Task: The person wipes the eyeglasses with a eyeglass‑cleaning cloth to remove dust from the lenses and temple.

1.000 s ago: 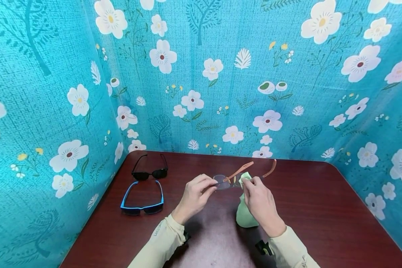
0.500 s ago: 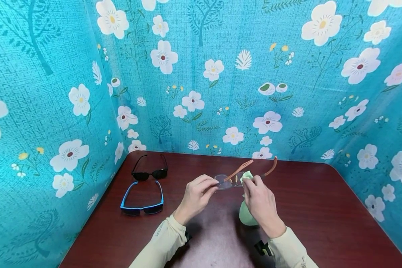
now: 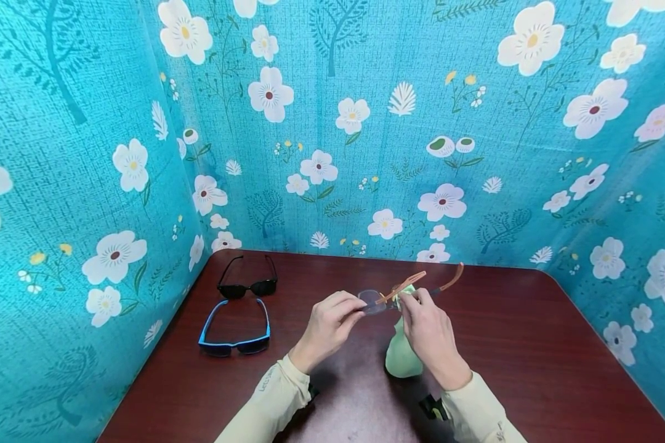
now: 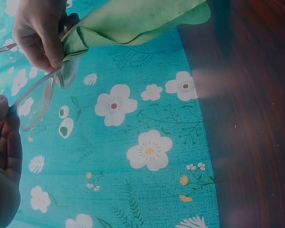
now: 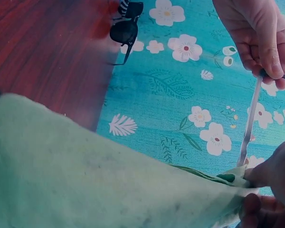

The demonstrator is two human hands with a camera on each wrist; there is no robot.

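Observation:
A pair of clear-framed eyeglasses (image 3: 372,301) with orange-brown temple tips is held above the table between both hands. My left hand (image 3: 328,326) pinches the frame at its left hinge corner, between thumb and fingers. The right hand (image 3: 429,326) pinches a light green cloth (image 3: 403,354) around the other lens, which the cloth and fingers mostly hide. Below the right fingers the rest of the cloth hangs down. In the left wrist view, the uncovered lens (image 4: 38,105) shows between the two hands.
Blue-framed sunglasses (image 3: 234,346) lie unfolded on the left of the dark red wooden table (image 3: 532,344). Black sunglasses (image 3: 248,288) lie behind them, near the far left corner. A blue floral curtain (image 3: 332,123) surrounds the back and sides.
The eyeglasses have shifted and tilted slightly, their temples now reaching a little further right. The hanging cloth swings slightly from side to side. Both hands keep their hold.

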